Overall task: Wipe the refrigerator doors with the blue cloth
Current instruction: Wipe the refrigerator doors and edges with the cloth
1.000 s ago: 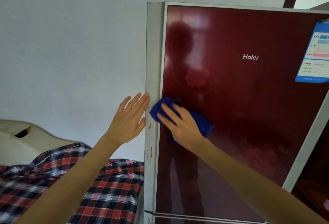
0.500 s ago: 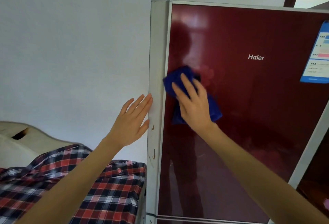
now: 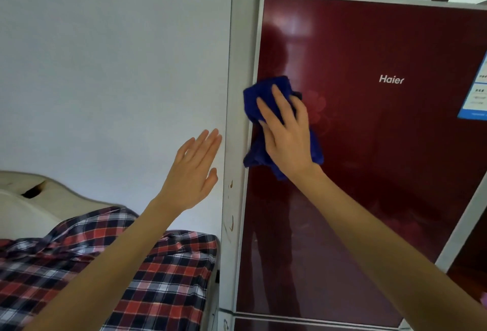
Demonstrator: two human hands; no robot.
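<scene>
Up against the glossy dark-red refrigerator door (image 3: 369,172), the right hand (image 3: 287,135) lies flat, palm to the door, pressing a crumpled deep-blue cloth (image 3: 266,93) onto the surface. Its fingers (image 3: 268,112) are stretched out and slightly spread over the cloth, not curled round it. The cloth sits at the door's left edge, partly over the pale grey metal frame strip (image 3: 237,93), with folds showing above the fingertips and below the wrist at either side.

To the left, the left hand (image 3: 192,172) is raised with nothing in it, fingers straight and close together, thumb set apart. Its fingertips are just beside the grey frame strip; whether they touch it I cannot tell.

White "Haier" lettering (image 3: 391,79) stands on the door to the right of the cloth, and a blue and white label (image 3: 474,99) is stuck at the door's right edge, cut off by the view. Brownish marks (image 3: 231,222) show lower on the frame strip. A red, navy and white checked fabric (image 3: 158,278) lies at lower left, before a plain white wall (image 3: 105,67).
</scene>
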